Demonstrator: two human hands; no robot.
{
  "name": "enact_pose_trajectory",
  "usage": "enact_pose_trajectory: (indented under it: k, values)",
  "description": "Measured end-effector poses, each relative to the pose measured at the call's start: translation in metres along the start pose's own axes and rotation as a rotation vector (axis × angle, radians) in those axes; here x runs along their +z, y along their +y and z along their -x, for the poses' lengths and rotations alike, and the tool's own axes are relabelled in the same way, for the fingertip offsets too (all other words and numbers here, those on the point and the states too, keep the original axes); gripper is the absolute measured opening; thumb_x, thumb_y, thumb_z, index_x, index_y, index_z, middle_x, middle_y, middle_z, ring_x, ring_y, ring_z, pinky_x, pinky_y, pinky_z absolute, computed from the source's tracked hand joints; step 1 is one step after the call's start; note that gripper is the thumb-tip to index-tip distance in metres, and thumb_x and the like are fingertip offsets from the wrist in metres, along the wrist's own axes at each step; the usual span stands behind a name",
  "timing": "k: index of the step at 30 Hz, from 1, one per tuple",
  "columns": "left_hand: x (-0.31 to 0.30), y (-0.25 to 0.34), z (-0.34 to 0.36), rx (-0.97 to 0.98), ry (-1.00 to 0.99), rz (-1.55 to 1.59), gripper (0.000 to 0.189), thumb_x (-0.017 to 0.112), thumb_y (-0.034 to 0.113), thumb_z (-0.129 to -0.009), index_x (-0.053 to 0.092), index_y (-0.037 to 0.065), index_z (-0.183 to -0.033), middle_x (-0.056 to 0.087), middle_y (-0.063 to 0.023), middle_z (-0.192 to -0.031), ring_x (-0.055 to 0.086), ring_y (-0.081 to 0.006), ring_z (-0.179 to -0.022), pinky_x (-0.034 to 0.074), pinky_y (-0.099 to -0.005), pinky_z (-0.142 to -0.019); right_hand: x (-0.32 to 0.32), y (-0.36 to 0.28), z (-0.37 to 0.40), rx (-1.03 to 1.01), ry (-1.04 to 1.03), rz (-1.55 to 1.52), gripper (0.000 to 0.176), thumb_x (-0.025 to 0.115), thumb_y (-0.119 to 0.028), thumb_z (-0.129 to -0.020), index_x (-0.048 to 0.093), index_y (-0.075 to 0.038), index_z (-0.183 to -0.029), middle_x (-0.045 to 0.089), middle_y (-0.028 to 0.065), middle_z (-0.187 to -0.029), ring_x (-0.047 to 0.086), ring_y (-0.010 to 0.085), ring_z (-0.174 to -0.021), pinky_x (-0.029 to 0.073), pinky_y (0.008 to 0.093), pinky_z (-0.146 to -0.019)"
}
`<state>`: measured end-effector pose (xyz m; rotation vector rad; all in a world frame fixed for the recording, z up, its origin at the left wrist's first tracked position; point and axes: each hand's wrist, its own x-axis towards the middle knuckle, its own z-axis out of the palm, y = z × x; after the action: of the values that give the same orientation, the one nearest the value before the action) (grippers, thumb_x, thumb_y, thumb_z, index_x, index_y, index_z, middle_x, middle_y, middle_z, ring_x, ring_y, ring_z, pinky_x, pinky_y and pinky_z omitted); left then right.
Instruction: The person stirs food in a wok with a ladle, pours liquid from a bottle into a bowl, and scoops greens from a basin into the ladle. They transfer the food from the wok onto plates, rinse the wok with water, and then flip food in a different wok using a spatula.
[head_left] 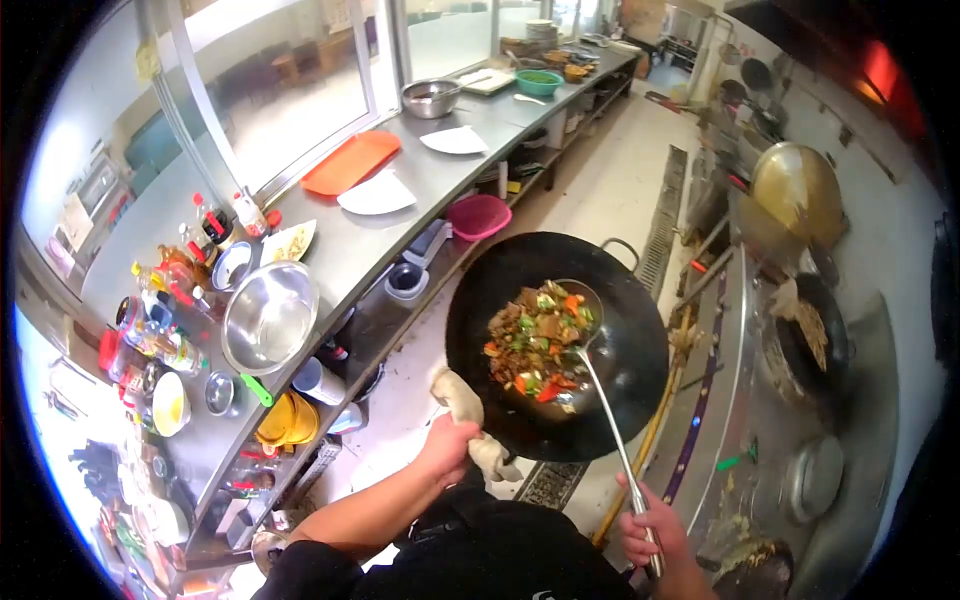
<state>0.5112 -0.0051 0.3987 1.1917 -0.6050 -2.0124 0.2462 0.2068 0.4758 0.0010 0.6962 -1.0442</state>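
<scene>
A large black wok (630, 350) hangs over the aisle between the counter and the stove. In it lies a stir-fry (535, 345) of brown meat with green and red pieces. My left hand (449, 450) is closed round a pale cloth (458, 396) at the wok's near-left rim, gripping the wok through it. My right hand (655, 535) is wrapped round the handle of a long metal ladle (607, 415). The ladle's bowl rests inside the wok, at the right side of the food.
Along the left runs a steel counter (350, 250) with white plates (377, 193), an orange tray (350, 163), a steel bowl (270, 318) and sauce bottles (212, 218). A pink basin (479, 216) sits below. The stove (715, 400) and another wok (800, 340) are at right.
</scene>
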Motion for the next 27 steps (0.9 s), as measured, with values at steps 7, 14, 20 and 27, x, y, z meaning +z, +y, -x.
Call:
enact_pose_trajectory:
  k: [7, 14, 20, 27]
  values:
    - [-0.058, 0.086, -0.068, 0.194, 0.216, 0.140, 0.032, 0.052, -0.005, -0.066, 0.050, -0.002, -0.098, 0.055, -0.0111, -0.087, 0.057, -0.0238, -0.078, 0.048, -0.0344, -0.068, 0.072, -0.103, -0.158, 0.266, -0.331, -0.310, 0.062, 0.039, -0.003, -0.086, 0.020, -0.022, -0.142, 0.039, 0.0073, -0.063, 0.039, 0.0114, -0.040, 0.039, 0.0284, -0.037]
    - [-0.072, 0.122, -0.107, 0.347, 0.486, 0.351, 0.037, 0.052, -0.001, -0.065, 0.050, -0.004, -0.102, 0.055, -0.0107, -0.088, 0.056, -0.0235, -0.078, 0.047, -0.0341, -0.068, 0.105, -0.218, -0.300, 0.559, -0.367, -0.318, 0.061, 0.035, -0.002, -0.087, 0.019, -0.020, -0.143, 0.041, 0.0085, -0.066, 0.042, 0.0116, -0.041, 0.040, 0.0290, -0.037]
    - [-0.034, 0.111, -0.144, 0.413, 0.833, 0.506, 0.034, 0.050, -0.002, -0.064, 0.050, -0.004, -0.098, 0.055, -0.0103, -0.087, 0.056, -0.0222, -0.074, 0.048, -0.0322, -0.063, 0.158, -0.348, -0.439, 0.760, -0.430, -0.160, 0.064, 0.035, -0.001, -0.085, 0.016, -0.018, -0.143, 0.044, 0.0084, -0.068, 0.043, 0.0119, -0.040, 0.038, 0.0275, -0.035]
    - [0.078, 0.102, -0.185, 0.556, 1.101, 0.854, 0.032, 0.047, -0.003, -0.063, 0.049, -0.002, -0.095, 0.053, -0.0079, -0.085, 0.056, -0.0220, -0.077, 0.048, -0.0328, -0.071, 0.240, -0.442, -0.614, 0.782, -0.375, 0.470, 0.056, 0.042, 0.000, -0.083, 0.030, -0.017, -0.135, 0.042, 0.0043, -0.061, 0.038, 0.0109, -0.038, 0.032, 0.0243, -0.032]
